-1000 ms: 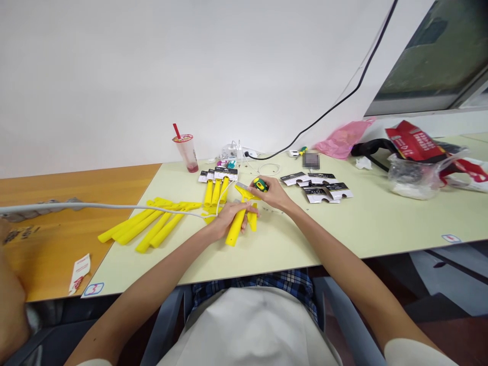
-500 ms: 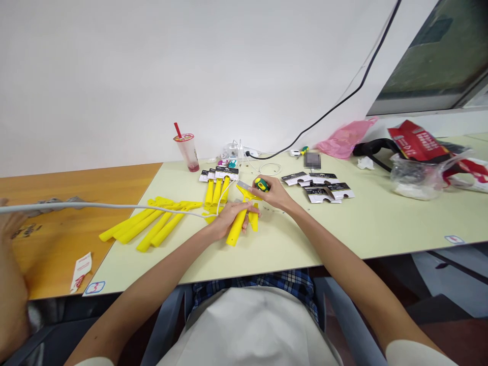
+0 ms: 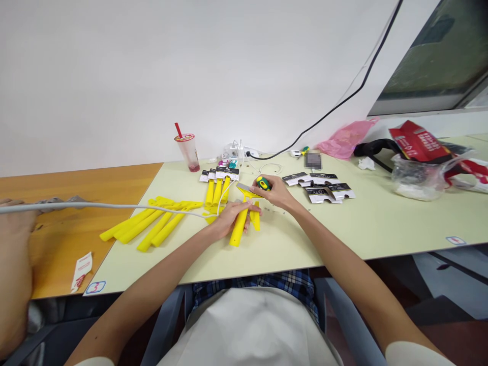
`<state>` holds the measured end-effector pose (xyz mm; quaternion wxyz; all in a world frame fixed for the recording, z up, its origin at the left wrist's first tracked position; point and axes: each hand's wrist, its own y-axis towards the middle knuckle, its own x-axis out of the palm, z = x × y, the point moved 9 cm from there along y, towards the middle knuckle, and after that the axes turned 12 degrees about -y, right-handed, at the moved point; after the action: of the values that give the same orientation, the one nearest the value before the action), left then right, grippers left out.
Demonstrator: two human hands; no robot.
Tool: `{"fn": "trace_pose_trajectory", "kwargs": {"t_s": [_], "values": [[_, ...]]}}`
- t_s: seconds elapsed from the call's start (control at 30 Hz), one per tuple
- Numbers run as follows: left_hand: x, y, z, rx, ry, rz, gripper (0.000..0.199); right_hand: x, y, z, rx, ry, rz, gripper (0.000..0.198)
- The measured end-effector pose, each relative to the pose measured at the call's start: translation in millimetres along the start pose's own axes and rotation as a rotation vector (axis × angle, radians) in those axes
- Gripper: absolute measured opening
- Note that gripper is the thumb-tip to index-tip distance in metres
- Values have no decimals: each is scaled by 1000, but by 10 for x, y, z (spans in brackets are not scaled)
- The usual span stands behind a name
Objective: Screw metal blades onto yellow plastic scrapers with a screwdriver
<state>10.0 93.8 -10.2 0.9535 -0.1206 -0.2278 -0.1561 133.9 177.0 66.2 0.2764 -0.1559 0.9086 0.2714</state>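
Note:
My left hand (image 3: 229,218) is closed around a yellow scraper (image 3: 238,229), whose handle points toward me and whose grey blade (image 3: 244,187) faces away. A loose yellow plastic piece (image 3: 255,217) shows beside its fingers. In my right hand (image 3: 277,192) is a screwdriver with a green and yellow handle (image 3: 263,183), held at the scraper's head; its tip is hidden. Several yellow scraper handles (image 3: 168,226) lie in a pile to the left. Behind my left hand lie a few yellow scrapers (image 3: 217,190) with black and white cards (image 3: 227,173) on their heads.
Black and white cards (image 3: 318,193) lie right of my hands. A drink cup (image 3: 188,152) stands near the wall. A white cable (image 3: 114,205) crosses the left side. A pink bag (image 3: 345,140) and clear plastic bag (image 3: 415,175) are at right. Another person's arm (image 3: 15,264) is at left.
The scraper and the loose yellow piece have shifted slightly right, with small movements of both hands. The other person's arm at left has moved slightly right.

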Motion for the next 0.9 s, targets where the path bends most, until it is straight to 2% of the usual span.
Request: {"fn": "trace_pose_trajectory", "kwargs": {"t_s": [0.27,0.57,0.77,0.9], "values": [[2,-17,-10,-47,-9,17,55,2,4,26,-14,-17,10,36],[-53,15,-79,-81,-37,57,54,121,21,113,9,-27,-98,43],[-34,5,-89,-90,-34,36,57,132,13,207,113,59,-105,49],[-34,5,-67,-109,-52,48,69,142,-11,207,191,150,-128,53]]}}
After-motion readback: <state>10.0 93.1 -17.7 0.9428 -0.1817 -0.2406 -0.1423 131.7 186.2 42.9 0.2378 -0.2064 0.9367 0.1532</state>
